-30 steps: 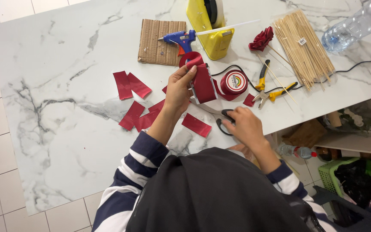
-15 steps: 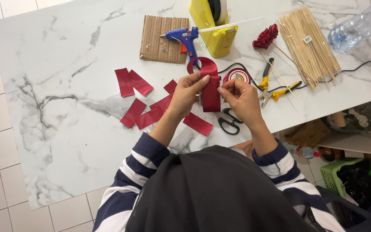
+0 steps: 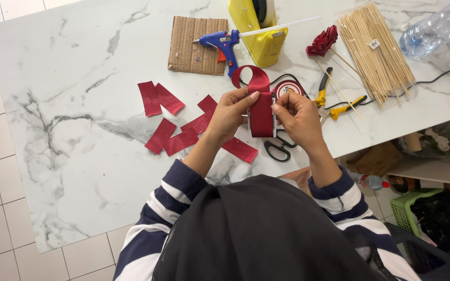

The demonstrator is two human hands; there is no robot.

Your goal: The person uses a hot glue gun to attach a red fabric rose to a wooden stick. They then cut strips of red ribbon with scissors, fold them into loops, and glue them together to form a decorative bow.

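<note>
Both hands met over the middle of the white marble tabletop (image 3: 69, 130), holding a wide strip of dark red ribbon (image 3: 261, 113) upright between them. The left hand (image 3: 230, 112) had its fingers clamped on the ribbon's left edge, thumb tip pressed near the top. The right hand (image 3: 299, 117) pinched the right edge, fingers closed on the cloth. The upper end of the ribbon curled over in a loop above the hands. Under the ribbon and the right hand lay black-handled scissors (image 3: 277, 150), partly hidden.

To the left of the hands, several cut red ribbon pieces (image 3: 175, 136) were scattered on the tabletop. Beyond the hands lay a blue glue gun (image 3: 224, 42) beside a piece of cardboard (image 3: 196, 44), with a yellow tape dispenser (image 3: 259, 26) just next to it. Further right were yellow-handled pliers (image 3: 339, 104), a red ribbon rose (image 3: 323, 40) on a stick, a bundle of wooden skewers (image 3: 375, 49) and a plastic bottle (image 3: 438, 26).
</note>
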